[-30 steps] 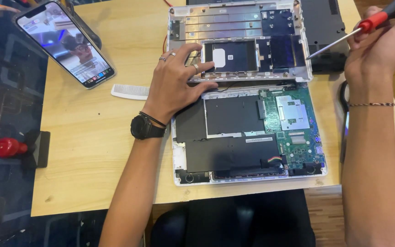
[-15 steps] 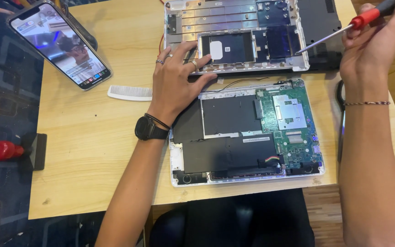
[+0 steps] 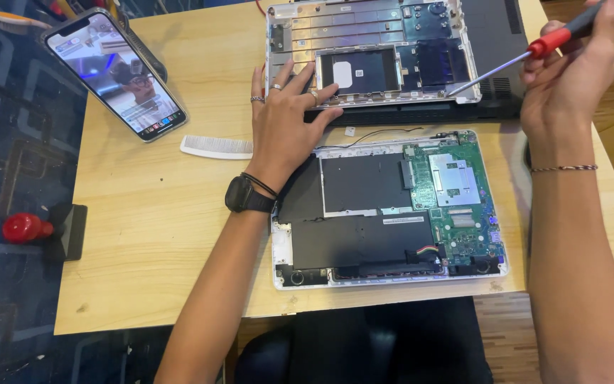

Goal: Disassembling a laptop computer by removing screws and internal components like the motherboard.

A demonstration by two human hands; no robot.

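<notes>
An opened white laptop base (image 3: 392, 206) lies on the wooden table (image 3: 143, 227), showing a black battery and a green circuit board (image 3: 456, 199). Behind it lies a silver bottom cover (image 3: 364, 50), inner side up. My left hand (image 3: 286, 128) presses flat, fingers spread, on the cover's near left edge; it wears rings and a black watch. My right hand (image 3: 570, 78) grips a red-handled screwdriver (image 3: 506, 64). Its tip touches the cover's right side.
A lit phone (image 3: 115, 71) leans on a stand at the far left. A white comb (image 3: 214, 147) lies left of my left hand. A second dark laptop (image 3: 492, 43) sits under the cover. A red-knobbed tool (image 3: 30, 227) rests left of the table on patterned flooring.
The view has shifted a little, so everything sits slightly lower and to the left. My left hand stays on the cover; the screwdriver tip stays at the cover's right side.
</notes>
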